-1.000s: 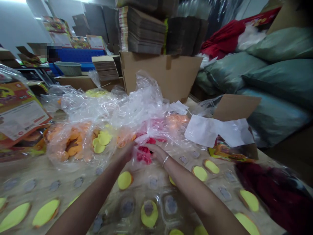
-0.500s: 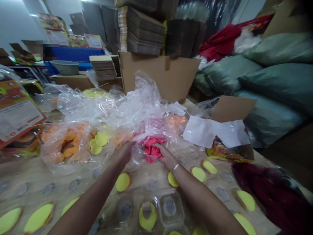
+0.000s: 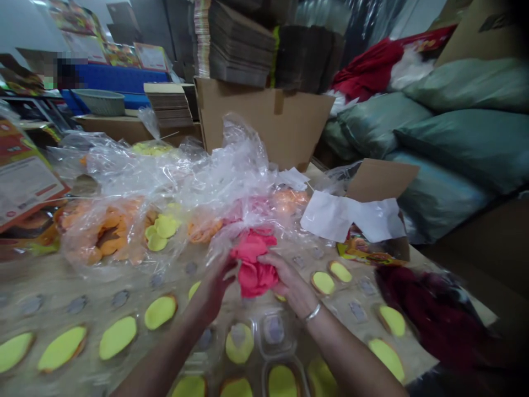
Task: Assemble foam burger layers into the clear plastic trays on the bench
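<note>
Both my hands hold a bunch of pink foam pieces (image 3: 253,266) just in front of a heap of clear plastic bags (image 3: 215,176). My left hand (image 3: 217,286) grips the bunch from the left, and my right hand (image 3: 289,281), with a silver bracelet on the wrist, grips it from the right. Under my hands the table (image 3: 61,286) is covered with clear plastic trays whose cavities hold yellow foam ovals (image 3: 160,311). A bag of orange and yellow foam pieces (image 3: 119,234) lies to the left.
White paper sheets (image 3: 351,215) and a cardboard flap (image 3: 382,179) lie to the right, with a dark red bundle (image 3: 430,314) nearer. An open cardboard box (image 3: 264,124) stands behind the bags. Printed cartons (image 3: 25,182) sit at the left, grey-green sacks (image 3: 454,138) at the right.
My hands have drawn the pink pieces out of the plastic bag toward me and now hold them above the trays. The view has shifted down and right.
</note>
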{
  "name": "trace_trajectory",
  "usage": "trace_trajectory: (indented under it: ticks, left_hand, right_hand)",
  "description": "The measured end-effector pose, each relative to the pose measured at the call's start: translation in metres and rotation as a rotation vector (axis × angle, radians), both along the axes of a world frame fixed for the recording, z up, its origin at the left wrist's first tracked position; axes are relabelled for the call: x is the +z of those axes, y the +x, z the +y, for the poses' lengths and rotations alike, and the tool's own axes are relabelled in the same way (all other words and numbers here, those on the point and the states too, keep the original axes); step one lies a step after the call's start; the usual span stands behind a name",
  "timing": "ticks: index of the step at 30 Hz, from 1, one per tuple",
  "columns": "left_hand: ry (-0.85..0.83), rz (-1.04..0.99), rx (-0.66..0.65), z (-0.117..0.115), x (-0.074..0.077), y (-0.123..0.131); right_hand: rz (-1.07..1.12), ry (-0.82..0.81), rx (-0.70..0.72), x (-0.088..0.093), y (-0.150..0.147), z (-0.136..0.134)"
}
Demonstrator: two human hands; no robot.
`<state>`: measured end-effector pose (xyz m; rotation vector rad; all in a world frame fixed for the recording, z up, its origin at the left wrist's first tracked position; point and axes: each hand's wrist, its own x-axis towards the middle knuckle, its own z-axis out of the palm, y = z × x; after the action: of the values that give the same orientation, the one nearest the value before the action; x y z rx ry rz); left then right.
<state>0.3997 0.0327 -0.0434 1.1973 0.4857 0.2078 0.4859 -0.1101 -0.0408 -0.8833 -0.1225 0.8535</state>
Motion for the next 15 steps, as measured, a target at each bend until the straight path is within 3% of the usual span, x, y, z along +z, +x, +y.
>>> trace_trajectory:
  ticks: [2,5,10,12,15]
  left_hand:
    - [-0.265,0.025,-0.120,-0.005,-0.003,-0.020]
    - [-0.329,0.019,-0.052,-0.004,-0.013,-0.054]
    - [-0.198,0.101,0.116,-0.011,-0.032,-0.100]
    - [-0.065,0.114,0.136,-0.014,-0.039,-0.110]
    - [0.142,0.084,0.140,-0.014,-0.044,-0.117]
  right_hand:
    - [0.042,-0.015,0.103,0.003,-0.029,-0.001]
    - [0.053,-0.086,0.208,-0.004,-0.065,-0.006]
    - [-0.024,-0.312,0.215,-0.029,-0.103,-0.016]
    - [-0.206,-0.408,0.173,-0.034,-0.114,-0.018]
    - [-0.649,-0.593,0.120,-0.032,-0.126,-0.021]
